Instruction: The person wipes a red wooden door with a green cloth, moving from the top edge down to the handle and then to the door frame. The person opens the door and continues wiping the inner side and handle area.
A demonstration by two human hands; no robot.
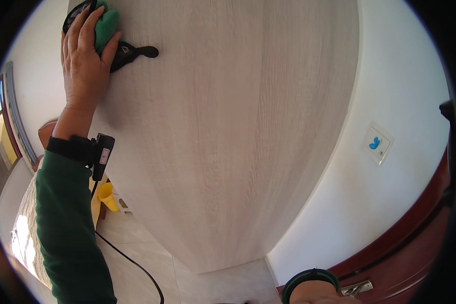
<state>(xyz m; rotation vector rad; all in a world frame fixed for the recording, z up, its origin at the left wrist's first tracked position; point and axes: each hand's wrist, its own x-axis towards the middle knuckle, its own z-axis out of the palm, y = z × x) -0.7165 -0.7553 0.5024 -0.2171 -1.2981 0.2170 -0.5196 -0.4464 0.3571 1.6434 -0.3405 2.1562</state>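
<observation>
My left hand (81, 57) is at the upper left, fingers spread over a green plush cleaning pad (107, 30) with black trim. It holds the pad against a tall, pale wood-grain panel (220, 114), close to the panel's left edge. A black tab (148, 51) sticks out from the pad to the right of my thumb. Part of the pad is hidden under my fingers. At the bottom edge, only a little of my right hand or wrist (314, 292) shows below a green cuff; its fingers are out of view.
On the white wall to the right sits a switch plate (379, 143) with a blue mark. A dark red door (410, 250) with a metal handle (356, 287) stands lower right. At left are a bed (28, 228), a yellow bin (108, 197) and a black cable (136, 264).
</observation>
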